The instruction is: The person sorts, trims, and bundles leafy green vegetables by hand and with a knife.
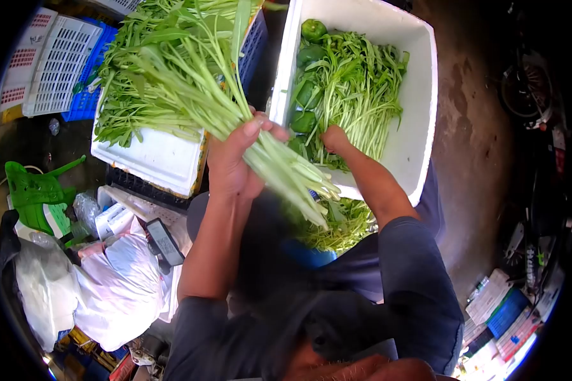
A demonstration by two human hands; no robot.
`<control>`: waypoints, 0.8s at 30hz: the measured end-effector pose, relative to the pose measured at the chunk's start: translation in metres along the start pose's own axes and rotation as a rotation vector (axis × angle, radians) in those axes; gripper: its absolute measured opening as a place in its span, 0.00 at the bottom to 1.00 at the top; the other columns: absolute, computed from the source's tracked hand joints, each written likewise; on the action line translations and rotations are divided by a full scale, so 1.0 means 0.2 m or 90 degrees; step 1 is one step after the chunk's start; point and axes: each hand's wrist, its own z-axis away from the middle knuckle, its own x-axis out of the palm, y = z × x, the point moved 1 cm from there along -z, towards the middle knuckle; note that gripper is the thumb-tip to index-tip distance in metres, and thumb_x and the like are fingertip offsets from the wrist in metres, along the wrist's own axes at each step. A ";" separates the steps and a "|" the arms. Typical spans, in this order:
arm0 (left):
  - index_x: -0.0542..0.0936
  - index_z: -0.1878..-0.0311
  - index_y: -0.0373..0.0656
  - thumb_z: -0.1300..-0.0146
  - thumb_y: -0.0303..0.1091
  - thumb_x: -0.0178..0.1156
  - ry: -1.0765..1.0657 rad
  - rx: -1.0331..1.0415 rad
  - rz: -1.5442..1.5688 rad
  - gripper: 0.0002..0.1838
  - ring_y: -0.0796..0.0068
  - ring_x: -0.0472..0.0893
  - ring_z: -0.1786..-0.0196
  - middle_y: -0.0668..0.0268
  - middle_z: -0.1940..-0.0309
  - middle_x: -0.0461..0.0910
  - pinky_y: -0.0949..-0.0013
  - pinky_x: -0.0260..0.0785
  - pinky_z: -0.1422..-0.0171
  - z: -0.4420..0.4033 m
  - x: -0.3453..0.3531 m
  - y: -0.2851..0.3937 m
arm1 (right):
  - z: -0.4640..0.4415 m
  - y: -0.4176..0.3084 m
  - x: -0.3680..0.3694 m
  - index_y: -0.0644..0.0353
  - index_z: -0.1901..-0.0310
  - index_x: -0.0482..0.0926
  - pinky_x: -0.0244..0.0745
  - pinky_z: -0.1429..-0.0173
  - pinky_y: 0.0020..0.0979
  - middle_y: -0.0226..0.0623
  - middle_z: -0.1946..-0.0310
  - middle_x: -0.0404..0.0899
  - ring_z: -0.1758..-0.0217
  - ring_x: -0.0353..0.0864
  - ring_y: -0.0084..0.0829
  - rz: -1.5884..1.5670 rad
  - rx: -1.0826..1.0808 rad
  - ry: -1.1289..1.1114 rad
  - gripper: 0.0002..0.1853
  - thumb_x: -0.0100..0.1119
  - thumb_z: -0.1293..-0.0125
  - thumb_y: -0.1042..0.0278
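Note:
My left hand (235, 155) is wrapped around a thick bunch of long-stemmed leafy greens (203, 95), which look like water spinach. The bunch is tilted, leaves toward the upper left and pale stem ends (305, 184) toward the lower right. Inside a white foam box (419, 114), my right hand (338, 140) is closed at the stems of more water spinach (365, 89); its fingertips are partly hidden. Several round green vegetables (308, 95) line the box's left side. Below the box, more loose greens (337, 228) lie in front of my body.
Left of the box, greens are heaped on a white foam lid or box (152, 165) over crates. White and blue plastic baskets (63, 60) stand at upper left. A green plastic chair (35, 190), white bags (121, 286) and a digital scale display (165, 241) sit at left.

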 end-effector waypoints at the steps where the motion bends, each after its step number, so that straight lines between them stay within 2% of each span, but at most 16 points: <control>1: 0.77 0.45 0.46 0.33 0.30 0.64 -0.001 -0.001 -0.002 0.14 0.62 0.82 0.57 0.65 0.62 0.80 0.51 0.74 0.43 0.00 -0.01 0.00 | -0.04 0.04 0.02 0.67 0.79 0.79 0.77 0.76 0.40 0.45 0.88 0.75 0.86 0.79 0.42 0.011 -0.007 0.004 0.21 0.62 0.33 0.58; 3: 0.77 0.45 0.46 0.33 0.30 0.64 0.000 0.001 -0.007 0.14 0.62 0.82 0.58 0.64 0.62 0.81 0.52 0.75 0.44 0.01 -0.02 0.01 | -0.10 0.11 0.03 0.68 0.79 0.79 0.77 0.76 0.40 0.46 0.86 0.76 0.85 0.80 0.42 0.035 -0.026 0.012 0.22 0.62 0.33 0.58; 5: 0.77 0.47 0.44 0.33 0.30 0.64 0.033 -0.004 -0.038 0.13 0.62 0.83 0.60 0.62 0.62 0.82 0.53 0.78 0.48 0.01 0.00 0.02 | -0.02 0.10 -0.10 0.68 0.77 0.79 0.77 0.75 0.38 0.44 0.84 0.78 0.84 0.80 0.38 0.264 -0.271 0.082 0.20 0.63 0.33 0.59; 7: 0.78 0.49 0.40 0.34 0.30 0.64 0.037 -0.028 -0.066 0.12 0.63 0.84 0.61 0.60 0.62 0.83 0.56 0.80 0.53 0.02 0.03 0.03 | 0.15 0.03 -0.27 0.67 0.75 0.80 0.77 0.74 0.35 0.42 0.81 0.79 0.82 0.80 0.34 0.164 -0.295 0.143 0.18 0.65 0.34 0.60; 9: 0.79 0.51 0.37 0.35 0.31 0.65 0.017 -0.064 -0.094 0.12 0.64 0.85 0.62 0.58 0.63 0.84 0.58 0.81 0.57 0.02 0.02 0.03 | 0.38 -0.08 -0.39 0.65 0.73 0.80 0.77 0.73 0.32 0.40 0.79 0.80 0.80 0.80 0.30 -0.267 -0.104 0.176 0.16 0.67 0.34 0.61; 10: 0.80 0.54 0.33 0.37 0.31 0.66 0.041 -0.047 -0.099 0.12 0.64 0.86 0.63 0.57 0.63 0.84 0.60 0.82 0.58 0.03 0.04 0.02 | 0.45 -0.09 -0.44 0.64 0.69 0.79 0.76 0.72 0.27 0.37 0.77 0.81 0.77 0.79 0.25 -0.384 -0.094 0.130 0.13 0.67 0.33 0.63; 13: 0.80 0.52 0.33 0.38 0.29 0.67 0.058 -0.060 -0.128 0.13 0.64 0.86 0.62 0.58 0.65 0.83 0.61 0.82 0.57 0.06 0.07 -0.02 | 0.85 -0.17 -0.53 0.65 0.67 0.79 0.76 0.70 0.27 0.39 0.75 0.83 0.77 0.81 0.25 -0.490 -0.148 0.171 0.11 0.64 0.31 0.67; 15: 0.79 0.51 0.32 0.38 0.27 0.67 0.030 -0.092 -0.125 0.14 0.64 0.86 0.61 0.56 0.62 0.85 0.62 0.82 0.56 0.08 0.10 -0.04 | 1.14 -0.21 -0.53 0.65 0.67 0.77 0.75 0.71 0.27 0.38 0.74 0.83 0.77 0.79 0.24 -0.457 -0.198 0.220 0.12 0.63 0.30 0.66; 17: 0.79 0.50 0.31 0.38 0.27 0.67 0.003 -0.124 -0.138 0.15 0.64 0.86 0.60 0.54 0.60 0.86 0.62 0.82 0.56 0.10 0.14 -0.09 | 1.39 -0.23 -0.48 0.65 0.68 0.75 0.73 0.72 0.25 0.34 0.75 0.82 0.76 0.78 0.20 -0.510 -0.273 0.249 0.11 0.64 0.30 0.69; 19: 0.75 0.42 0.31 0.38 0.26 0.68 -0.047 -0.154 -0.183 0.22 0.63 0.87 0.59 0.51 0.56 0.86 0.62 0.83 0.55 0.13 0.17 -0.15 | 1.58 -0.22 -0.40 0.65 0.68 0.75 0.71 0.72 0.24 0.30 0.77 0.79 0.76 0.75 0.17 -0.534 -0.266 0.275 0.10 0.66 0.31 0.71; 24: 0.76 0.41 0.32 0.39 0.27 0.70 -0.119 -0.179 -0.236 0.24 0.63 0.87 0.56 0.52 0.52 0.86 0.63 0.82 0.53 0.21 0.27 -0.26 | 1.86 -0.19 -0.20 0.65 0.66 0.77 0.69 0.71 0.24 0.26 0.78 0.75 0.76 0.71 0.16 -0.451 -0.283 0.349 0.10 0.69 0.33 0.72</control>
